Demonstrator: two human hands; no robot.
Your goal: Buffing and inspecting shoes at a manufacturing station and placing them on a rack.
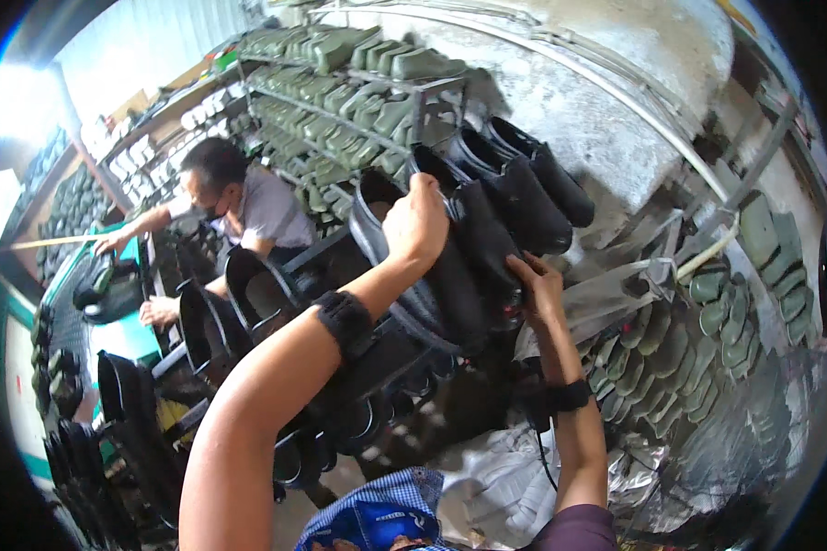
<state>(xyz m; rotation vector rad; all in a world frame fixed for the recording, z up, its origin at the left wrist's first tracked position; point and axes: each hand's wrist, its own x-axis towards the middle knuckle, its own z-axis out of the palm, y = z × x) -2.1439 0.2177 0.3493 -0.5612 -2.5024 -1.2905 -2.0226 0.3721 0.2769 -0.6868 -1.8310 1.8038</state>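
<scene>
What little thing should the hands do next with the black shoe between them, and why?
Maybe lift the black shoe gently with both hands: the left hand seems to be at its opening, the right hand at its toe, and neighbouring shoes sit close on both sides.

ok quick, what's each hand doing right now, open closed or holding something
Left hand: closed at the opening of a black shoe, seemingly gripping it.
Right hand: fingers bent against a black shoe's toe end; whether gripping can't be told.
</scene>
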